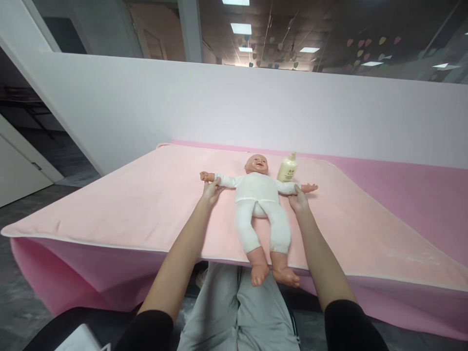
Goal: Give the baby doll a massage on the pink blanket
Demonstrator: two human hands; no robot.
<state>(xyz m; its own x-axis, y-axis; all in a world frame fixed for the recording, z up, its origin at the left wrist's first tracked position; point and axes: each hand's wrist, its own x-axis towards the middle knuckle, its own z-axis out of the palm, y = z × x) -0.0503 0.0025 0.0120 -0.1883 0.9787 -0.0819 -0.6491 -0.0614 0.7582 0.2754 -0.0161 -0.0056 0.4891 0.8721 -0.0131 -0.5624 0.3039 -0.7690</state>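
Observation:
A baby doll (pixel 258 187) with a white cloth body lies on its back on a pink blanket (pixel 146 195), head away from me, its bare feet over the near edge. Both of its arms are stretched out sideways. My left hand (pixel 212 190) is closed around the doll's forearm on the left, near the wrist. On the right, my right hand (pixel 299 199) grips the other forearm, thumb on top of the white sleeve. A pale yellow pump bottle (pixel 287 167) stands just behind the doll's arm on the right.
Beneath the blanket, a darker pink cover (pixel 402 190) shows at the right and hangs down in front. A white wall (pixel 256 107) with windows above rises behind the table. My legs are under the near edge, and a white object (pixel 81 339) lies at the lower left.

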